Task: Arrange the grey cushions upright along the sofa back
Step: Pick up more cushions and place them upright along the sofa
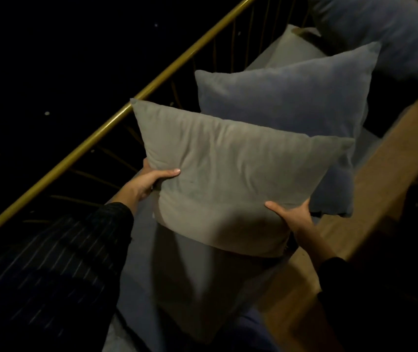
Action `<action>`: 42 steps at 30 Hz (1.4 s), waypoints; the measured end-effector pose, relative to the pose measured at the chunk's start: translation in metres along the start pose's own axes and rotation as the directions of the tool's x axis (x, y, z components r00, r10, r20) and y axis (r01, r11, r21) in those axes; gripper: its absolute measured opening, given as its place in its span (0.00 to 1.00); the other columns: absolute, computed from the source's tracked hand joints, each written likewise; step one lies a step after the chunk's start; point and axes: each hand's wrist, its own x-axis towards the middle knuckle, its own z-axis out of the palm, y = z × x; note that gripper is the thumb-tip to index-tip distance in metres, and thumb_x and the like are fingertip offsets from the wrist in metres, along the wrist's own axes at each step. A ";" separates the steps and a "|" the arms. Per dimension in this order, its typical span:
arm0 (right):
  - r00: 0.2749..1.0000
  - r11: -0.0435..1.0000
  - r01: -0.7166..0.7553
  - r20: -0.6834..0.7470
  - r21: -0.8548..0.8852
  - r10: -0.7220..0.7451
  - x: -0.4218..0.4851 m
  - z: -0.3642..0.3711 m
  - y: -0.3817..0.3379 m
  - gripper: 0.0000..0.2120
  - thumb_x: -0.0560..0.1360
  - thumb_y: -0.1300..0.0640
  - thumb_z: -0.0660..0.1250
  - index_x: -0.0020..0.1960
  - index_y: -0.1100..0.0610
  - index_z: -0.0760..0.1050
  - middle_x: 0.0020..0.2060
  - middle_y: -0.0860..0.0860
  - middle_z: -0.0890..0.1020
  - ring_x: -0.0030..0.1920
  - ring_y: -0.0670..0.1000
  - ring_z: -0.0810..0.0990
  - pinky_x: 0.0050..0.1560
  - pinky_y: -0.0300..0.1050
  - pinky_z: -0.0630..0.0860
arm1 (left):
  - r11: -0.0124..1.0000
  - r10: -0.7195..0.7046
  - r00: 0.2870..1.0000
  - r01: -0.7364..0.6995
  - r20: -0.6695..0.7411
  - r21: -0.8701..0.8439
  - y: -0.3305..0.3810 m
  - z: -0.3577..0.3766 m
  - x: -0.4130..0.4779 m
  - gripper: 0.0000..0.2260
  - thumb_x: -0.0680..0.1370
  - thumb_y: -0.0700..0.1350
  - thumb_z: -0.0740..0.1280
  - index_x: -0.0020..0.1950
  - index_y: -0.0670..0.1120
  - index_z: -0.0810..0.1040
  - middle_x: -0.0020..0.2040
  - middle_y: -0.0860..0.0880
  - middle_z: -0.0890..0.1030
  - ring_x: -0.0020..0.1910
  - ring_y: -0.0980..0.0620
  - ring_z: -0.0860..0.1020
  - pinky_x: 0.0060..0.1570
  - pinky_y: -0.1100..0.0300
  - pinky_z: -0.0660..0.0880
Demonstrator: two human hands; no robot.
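A square grey cushion stands upright in the middle of the view, held from both sides. My left hand grips its left edge with the thumb across the front. My right hand clasps its lower right corner. Behind it a blue-grey cushion stands upright against the sofa back, and another grey cushion lies further back. Below the held one, a further grey cushion lies flat on the seat. The brass sofa-back rail runs diagonally at the left.
A large blue-grey cushion fills the top right corner. A wooden surface borders the sofa along the right. Thin brass spindles drop from the rail. Beyond the rail everything is dark.
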 end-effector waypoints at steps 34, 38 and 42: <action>0.932 0.722 0.293 0.354 -0.627 -0.071 -0.032 0.088 -0.058 0.44 0.69 0.34 0.69 0.76 0.55 0.60 0.70 0.59 0.72 0.69 0.64 0.71 0.70 0.59 0.68 | 0.957 -0.219 0.854 0.095 -0.472 -0.273 -0.239 -0.014 -0.146 0.54 0.58 0.64 0.80 0.76 0.43 0.62 0.74 0.46 0.70 0.74 0.45 0.68 0.75 0.47 0.63; 0.949 0.713 0.225 0.316 -0.664 -0.005 -0.021 0.080 -0.046 0.47 0.70 0.33 0.66 0.79 0.52 0.51 0.72 0.63 0.67 0.71 0.67 0.67 0.71 0.63 0.64 | 0.968 -0.208 0.910 0.137 -0.359 -0.212 -0.247 0.004 -0.122 0.55 0.60 0.64 0.81 0.78 0.43 0.60 0.72 0.50 0.70 0.73 0.47 0.69 0.74 0.47 0.65; 0.971 0.676 0.179 0.239 -0.715 -0.004 -0.042 0.089 -0.028 0.43 0.77 0.40 0.62 0.80 0.56 0.43 0.74 0.68 0.60 0.72 0.69 0.61 0.72 0.61 0.59 | 0.956 -0.291 0.920 0.293 -0.262 -0.030 -0.234 0.028 -0.125 0.56 0.66 0.60 0.75 0.81 0.39 0.47 0.76 0.41 0.67 0.74 0.39 0.68 0.72 0.51 0.67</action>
